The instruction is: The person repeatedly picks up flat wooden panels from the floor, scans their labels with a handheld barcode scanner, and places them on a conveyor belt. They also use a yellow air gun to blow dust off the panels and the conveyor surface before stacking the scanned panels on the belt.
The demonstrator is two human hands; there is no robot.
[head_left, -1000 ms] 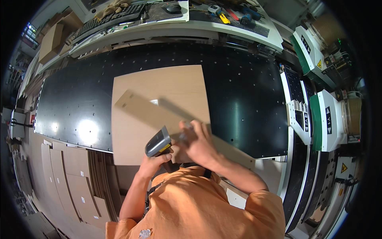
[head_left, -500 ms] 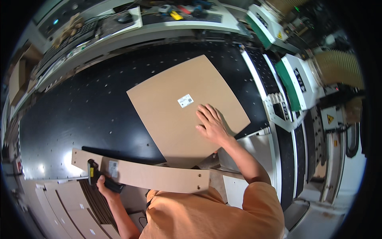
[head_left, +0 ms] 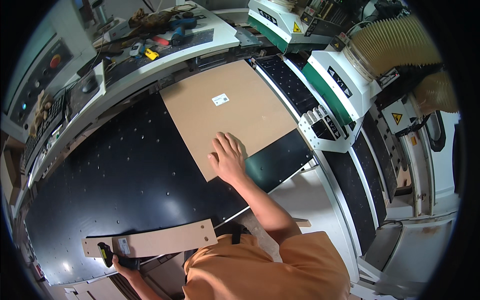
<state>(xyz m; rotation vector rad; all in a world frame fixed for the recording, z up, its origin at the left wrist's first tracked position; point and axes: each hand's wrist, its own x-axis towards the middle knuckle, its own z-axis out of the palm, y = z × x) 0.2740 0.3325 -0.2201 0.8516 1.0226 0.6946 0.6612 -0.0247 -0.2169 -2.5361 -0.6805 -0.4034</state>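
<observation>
My right hand (head_left: 229, 160) lies open on the near left part of a large brown board (head_left: 250, 125), fingers spread. The board rests flat on a black table with small holes and bears a white label (head_left: 219, 99). At the table's near left edge, my left hand (head_left: 124, 268) is closed round the grip of a black handheld scanner (head_left: 106, 254). The scanner overlaps a long narrow board (head_left: 170, 240) with holes at both ends and a white label. Whether the left hand also touches this board cannot be told.
White machine heads (head_left: 334, 87) with green skirts and ribbed hoses stand at the right beside light rails. Behind the black table (head_left: 140, 170), a side bench (head_left: 215, 37) carries tools, a mouse and a keyboard. More boards (head_left: 102, 290) stand at the lower left.
My right hand and the large board have shifted away from my body, and the board has turned to sit closer along the rail. The view has also swung round. The left hand keeps the scanner.
</observation>
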